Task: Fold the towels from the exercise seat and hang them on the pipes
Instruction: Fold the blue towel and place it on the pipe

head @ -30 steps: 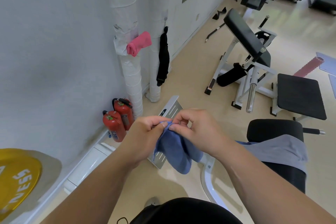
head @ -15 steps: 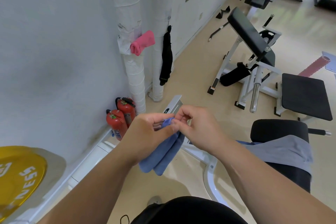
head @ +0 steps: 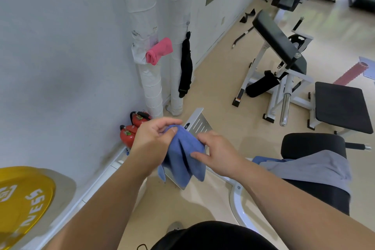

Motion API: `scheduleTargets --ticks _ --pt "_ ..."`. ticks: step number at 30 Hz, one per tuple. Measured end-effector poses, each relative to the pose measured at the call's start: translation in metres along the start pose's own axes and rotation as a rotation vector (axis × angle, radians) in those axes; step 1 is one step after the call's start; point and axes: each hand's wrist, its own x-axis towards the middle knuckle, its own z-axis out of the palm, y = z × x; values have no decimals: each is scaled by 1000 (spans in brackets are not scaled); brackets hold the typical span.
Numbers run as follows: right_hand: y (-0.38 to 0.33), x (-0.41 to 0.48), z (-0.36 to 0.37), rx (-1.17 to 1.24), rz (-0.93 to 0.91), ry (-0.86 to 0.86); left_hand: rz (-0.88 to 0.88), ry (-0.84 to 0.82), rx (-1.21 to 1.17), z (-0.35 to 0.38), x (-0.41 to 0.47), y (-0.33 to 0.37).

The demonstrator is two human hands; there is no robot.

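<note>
Left hand (head: 153, 140) grips blue towel (head: 182, 160) at top fold; right hand (head: 220, 153) pinches side edge. Cloth looks soft, light, limp; grip at fold or layers likely splay.

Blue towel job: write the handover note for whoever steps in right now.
Left hand grips the blue towel at its top. Right hand pinches its side. The towel is partly folded, held in the air.
Done: pink towel sits on the left pipe; a black cloth hangs on the right pipe.
Left: finish this fold and hang it; a grey towel with a blue edge under it lies on the exercise seat.
</note>
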Motion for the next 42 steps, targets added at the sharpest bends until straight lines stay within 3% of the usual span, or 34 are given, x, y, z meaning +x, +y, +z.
scheduleTargets --ticks 5,9,16,24,29,32,34,37,39,42 --pt "39 1 7 -409 27 -166 33 146 93 -31 19 0" --pt "56 -3 -11 -606 50 -277 65 190 173 -59 34 -13" --pt "72 3 -54 -670 131 -236 21 135 222 -81 38 -33" --pt "73 -1 -97 -290 308 114 -19 140 181 -74 49 -41" --pt "67 -10 -104 -45 387 186 -12 132 189 -76 60 -40" --pt "65 -15 -105 261 438 281 -13 -4 178 -81 67 -42" --pt "65 -18 -103 422 456 252 -21 -117 290 -80 70 -45" --pt "71 -22 -99 350 509 135 -27 -184 484 -74 74 -48" --pt "77 -25 -99 386 542 156 -72 -153 417 -68 75 -47" --pt "81 -29 -103 695 569 263 -118 -130 208 -57 75 -44"
